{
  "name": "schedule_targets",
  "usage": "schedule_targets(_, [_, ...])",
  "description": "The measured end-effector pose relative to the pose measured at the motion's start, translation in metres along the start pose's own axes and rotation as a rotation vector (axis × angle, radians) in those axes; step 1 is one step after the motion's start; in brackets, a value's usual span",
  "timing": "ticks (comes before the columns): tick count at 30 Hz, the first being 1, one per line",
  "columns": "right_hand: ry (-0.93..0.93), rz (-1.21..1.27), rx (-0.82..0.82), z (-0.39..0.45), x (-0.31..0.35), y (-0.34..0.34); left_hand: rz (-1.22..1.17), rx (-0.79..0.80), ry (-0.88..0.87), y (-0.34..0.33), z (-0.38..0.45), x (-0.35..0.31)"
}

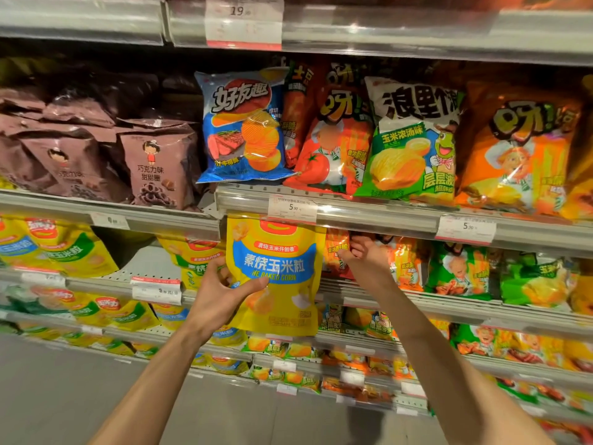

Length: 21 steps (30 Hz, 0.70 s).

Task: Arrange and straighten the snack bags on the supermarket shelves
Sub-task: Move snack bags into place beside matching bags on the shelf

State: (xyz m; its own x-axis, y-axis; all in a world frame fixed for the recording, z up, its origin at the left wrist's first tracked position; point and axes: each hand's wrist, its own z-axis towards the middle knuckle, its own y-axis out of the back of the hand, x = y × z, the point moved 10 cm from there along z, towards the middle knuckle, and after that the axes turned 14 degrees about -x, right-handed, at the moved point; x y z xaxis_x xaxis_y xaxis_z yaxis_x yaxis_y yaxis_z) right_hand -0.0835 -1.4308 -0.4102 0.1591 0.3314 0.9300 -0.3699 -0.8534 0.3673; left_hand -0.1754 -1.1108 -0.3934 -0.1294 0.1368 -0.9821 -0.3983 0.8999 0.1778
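The yellow corn bag (276,274) sits at centre frame, held out in front of the shelf edge (385,216). The left hand (221,293) grips its lower left side, thumb across the front face, fingers behind. The right hand (362,255) reaches just right of the bag with fingers loosely spread — holding nothing — toward the orange bags (337,255). Expect a light, air-cushioned pouch: soft film, slippery, contents crushable. Hold by the sealed edges or the sides — do not squeeze the middle.

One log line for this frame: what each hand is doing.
left hand: holds yellow corn bag in front of shelf | right hand: fingers curled at orange bag, grip unclear
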Motion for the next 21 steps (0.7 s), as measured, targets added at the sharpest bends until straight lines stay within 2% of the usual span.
schedule_targets(4, [0.066, 0.049, -0.036, -0.020, 0.013, 0.017, -0.007, 0.054, 0.004, -0.004, -0.002, 0.002])
schedule_targets(6, [0.086, 0.066, 0.090, -0.041, 0.019, 0.006, -0.017, 0.097, 0.000, -0.006, -0.004, 0.004])
schedule_targets(8, [0.016, 0.091, 0.281, -0.068, 0.020, -0.013, 0.006, 0.126, 0.038, -0.009, -0.006, 0.011])
schedule_targets(10, [-0.040, 0.148, 0.375, -0.084, 0.016, -0.026, 0.057, 0.166, 0.055, -0.014, -0.010, 0.018])
schedule_targets(15, [-0.053, 0.197, 0.364, -0.096, -0.002, -0.026, 0.108, 0.246, 0.158, -0.026, -0.020, 0.033])
schedule_targets(21, [-0.054, 0.196, 0.325, -0.109, -0.027, -0.028, 0.198, 0.170, 0.083, -0.023, -0.020, 0.042])
